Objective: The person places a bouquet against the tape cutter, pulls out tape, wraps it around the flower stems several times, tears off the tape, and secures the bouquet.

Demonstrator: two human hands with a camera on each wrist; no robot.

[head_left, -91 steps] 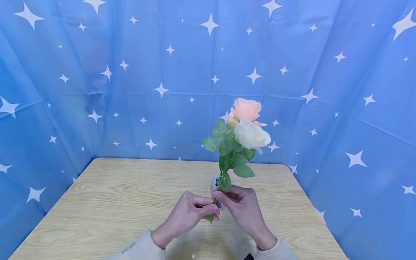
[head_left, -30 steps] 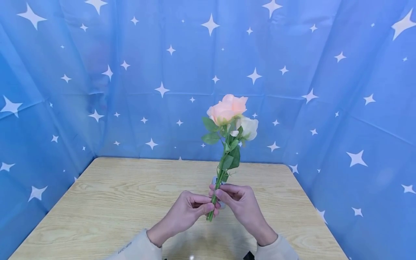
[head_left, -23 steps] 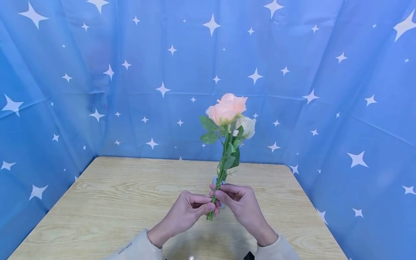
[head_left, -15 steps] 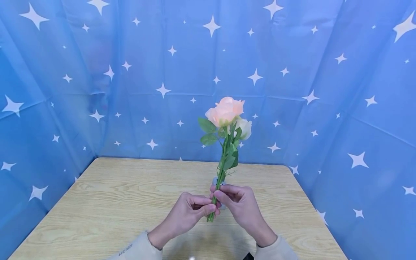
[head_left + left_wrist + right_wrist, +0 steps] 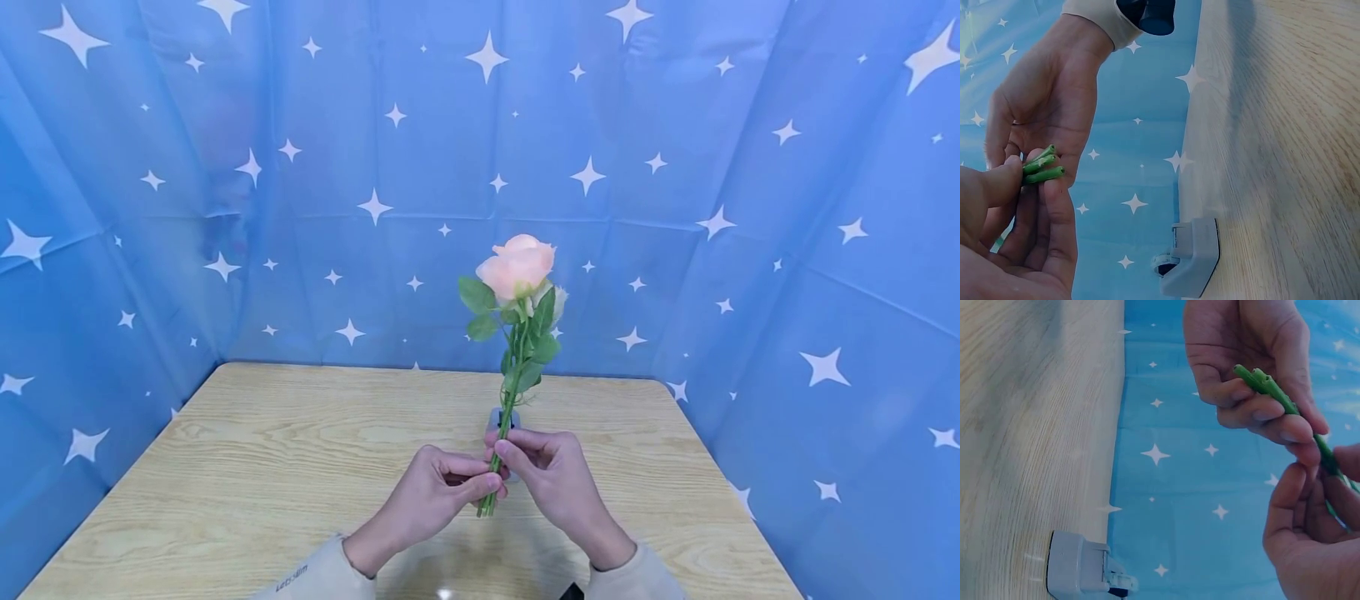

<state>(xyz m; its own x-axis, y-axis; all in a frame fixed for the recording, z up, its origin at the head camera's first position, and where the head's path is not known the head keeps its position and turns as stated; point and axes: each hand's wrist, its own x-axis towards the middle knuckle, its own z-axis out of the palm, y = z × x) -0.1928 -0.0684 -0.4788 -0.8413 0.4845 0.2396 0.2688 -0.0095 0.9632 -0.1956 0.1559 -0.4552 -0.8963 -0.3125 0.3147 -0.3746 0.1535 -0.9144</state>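
Note:
A small bunch of artificial roses stands upright between both hands. Its pink rose (image 5: 517,267) faces the front, partly covering the white rose (image 5: 561,304) behind it. Low on the green stems (image 5: 507,408), my left hand (image 5: 431,496) pinches them between thumb and fingers. Just above, my right hand (image 5: 558,479) pinches the same stems with thumb and fingertips. In the left wrist view, the cut stem ends (image 5: 1041,164) stick out past the left thumb. The right wrist view shows the stem ends (image 5: 1282,394) lying across the left fingers.
A grey device resembling a tape dispenser (image 5: 1194,262) rests on the wooden table (image 5: 300,433), behind the hands and partly hidden by them in the head view. A blue star-patterned curtain (image 5: 420,167) encloses the table's back and sides.
The bunch has turned between my fingers: the pink rose swung left and to the front, while the white one moved left behind it. Both hands stay nearly in place.

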